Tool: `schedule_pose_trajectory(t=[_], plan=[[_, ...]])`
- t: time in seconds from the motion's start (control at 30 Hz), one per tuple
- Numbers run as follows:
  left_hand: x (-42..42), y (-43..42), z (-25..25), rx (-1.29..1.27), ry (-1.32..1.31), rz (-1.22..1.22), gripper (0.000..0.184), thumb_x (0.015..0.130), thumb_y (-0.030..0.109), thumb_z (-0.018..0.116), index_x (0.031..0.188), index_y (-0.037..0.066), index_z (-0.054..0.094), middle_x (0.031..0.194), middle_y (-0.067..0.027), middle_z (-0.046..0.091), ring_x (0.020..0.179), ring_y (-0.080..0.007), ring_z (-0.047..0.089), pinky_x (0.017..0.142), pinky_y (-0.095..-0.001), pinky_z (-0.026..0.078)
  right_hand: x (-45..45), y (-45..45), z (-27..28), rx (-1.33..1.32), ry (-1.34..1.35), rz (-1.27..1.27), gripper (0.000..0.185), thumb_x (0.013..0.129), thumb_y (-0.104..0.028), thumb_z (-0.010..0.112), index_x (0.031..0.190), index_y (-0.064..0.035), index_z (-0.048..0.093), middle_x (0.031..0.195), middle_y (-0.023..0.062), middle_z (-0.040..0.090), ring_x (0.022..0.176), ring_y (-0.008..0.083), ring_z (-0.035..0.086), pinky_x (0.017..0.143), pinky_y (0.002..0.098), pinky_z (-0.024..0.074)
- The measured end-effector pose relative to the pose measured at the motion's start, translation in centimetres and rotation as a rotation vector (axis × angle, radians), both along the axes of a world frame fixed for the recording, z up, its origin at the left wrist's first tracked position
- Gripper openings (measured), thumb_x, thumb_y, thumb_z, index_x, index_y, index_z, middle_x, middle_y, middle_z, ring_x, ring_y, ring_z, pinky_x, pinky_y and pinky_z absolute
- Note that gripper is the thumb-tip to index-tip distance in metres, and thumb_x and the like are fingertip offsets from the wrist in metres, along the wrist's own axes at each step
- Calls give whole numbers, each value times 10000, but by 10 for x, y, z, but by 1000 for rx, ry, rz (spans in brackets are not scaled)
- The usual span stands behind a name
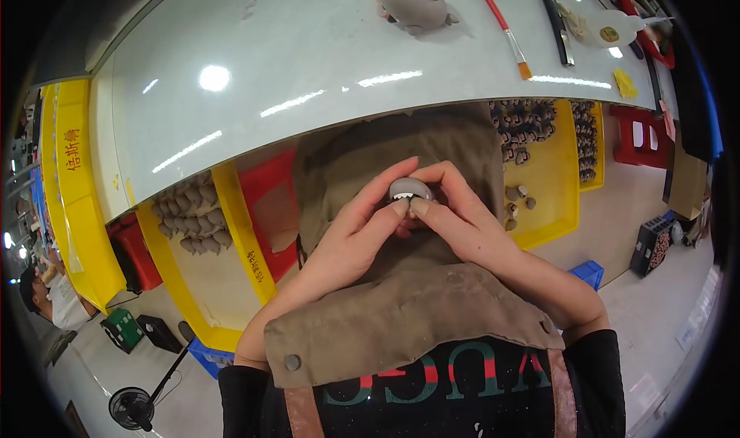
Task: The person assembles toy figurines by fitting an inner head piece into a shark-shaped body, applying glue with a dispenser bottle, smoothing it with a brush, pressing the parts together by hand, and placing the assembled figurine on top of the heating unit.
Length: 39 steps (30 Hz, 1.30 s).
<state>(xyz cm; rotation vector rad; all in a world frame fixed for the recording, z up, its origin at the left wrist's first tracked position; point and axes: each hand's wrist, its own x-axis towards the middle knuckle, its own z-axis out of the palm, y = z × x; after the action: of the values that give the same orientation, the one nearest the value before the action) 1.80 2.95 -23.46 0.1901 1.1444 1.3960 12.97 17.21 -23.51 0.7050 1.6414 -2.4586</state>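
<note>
Over my apron-covered lap I hold a small grey toy piece with a rounded top and a white toothed edge above a dark part. My left hand is closed on its left side, the thumb pressing the lower front. From the other side my right hand grips the same piece, its thumb tip close to the left thumb. The fingers hide the underside of the piece. A larger grey toy figure lies on the white table beyond my hands.
A red-handled brush, a dark tool and a squeeze bottle lie at the table's far right. Yellow bins holding grey and dark small pieces flank my lap. A floor fan and another person are at left.
</note>
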Motion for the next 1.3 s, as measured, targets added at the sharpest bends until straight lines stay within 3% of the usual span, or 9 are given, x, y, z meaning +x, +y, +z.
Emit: schedule_pose_trajectory(t=[0.17, 0.27, 0.57, 0.7, 0.8, 0.9, 1.1, 1.2, 1.3], plan=[[-4, -2, 4, -12, -106, 50, 479, 956, 163, 467, 1416, 80, 359, 1136, -35, 520, 959, -111, 484, 839, -271, 411, 0, -2, 4, -1, 59, 5, 294, 945, -76, 521, 1212, 1, 425, 1009, 72, 561, 888, 115, 596, 811, 256, 487], [-7, -4, 3, -21, -130, 53, 453, 954, 175, 486, 1384, 74, 386, 1140, -38, 520, 964, -113, 490, 836, -272, 414, 7, -1, 4, 145, 35, 20, 339, 927, -78, 561, 1228, 6, 429, 1038, 76, 565, 895, 123, 603, 807, 262, 493], [-8, -5, -5, -31, -148, 10, 448, 983, 272, 495, 1359, 44, 409, 1125, -47, 546, 937, -105, 537, 834, -253, 460, 8, 9, 9, 465, -66, 89, 382, 851, -162, 691, 1136, -2, 495, 969, 81, 602, 826, 119, 607, 721, 271, 498], [-8, -5, -11, -27, -129, 3, 462, 999, 285, 458, 1386, 40, 395, 1125, -45, 552, 913, -99, 550, 836, -247, 472, 9, 6, 3, 471, -66, 43, 408, 817, -184, 727, 1105, -6, 498, 951, 81, 594, 797, 120, 601, 701, 273, 496], [-9, -5, -11, -33, -186, -3, 460, 1001, 280, 454, 1406, 72, 387, 1147, -21, 526, 988, -94, 504, 835, -249, 434, 8, 6, 1, 520, -59, 42, 439, 790, -194, 753, 1093, -7, 495, 940, 79, 589, 781, 122, 601, 689, 272, 495], [-8, -5, -14, -20, -193, 13, 469, 1010, 308, 428, 1404, 58, 387, 1080, -32, 546, 862, -89, 521, 816, -241, 469, 9, 6, -1, 499, -74, 37, 472, 769, -200, 773, 1089, -7, 485, 940, 81, 588, 774, 121, 601, 681, 272, 495], [-7, -4, -20, 15, -189, 1, 478, 1012, 349, 408, 1404, 75, 398, 1049, -19, 531, 832, -76, 499, 788, -228, 459, 6, 6, 4, 445, -106, 53, 534, 748, -191, 793, 1105, -17, 436, 961, 88, 592, 789, 124, 612, 685, 274, 508], [-9, -5, -20, 24, -249, -10, 450, 1018, 297, 403, 1410, 77, 384, 1155, -23, 523, 999, -91, 487, 850, -242, 410, 4, 5, 6, 433, -119, 64, 553, 745, -177, 797, 1112, -17, 415, 971, 97, 592, 812, 131, 619, 703, 278, 518], [-10, -5, -20, 31, -239, -10, 452, 1019, 305, 399, 1409, 77, 386, 1167, -24, 523, 1021, -92, 485, 862, -243, 406, 3, 5, 7, 435, -115, 74, 562, 745, -166, 798, 1116, -16, 402, 980, 103, 590, 841, 141, 626, 728, 287, 527]])
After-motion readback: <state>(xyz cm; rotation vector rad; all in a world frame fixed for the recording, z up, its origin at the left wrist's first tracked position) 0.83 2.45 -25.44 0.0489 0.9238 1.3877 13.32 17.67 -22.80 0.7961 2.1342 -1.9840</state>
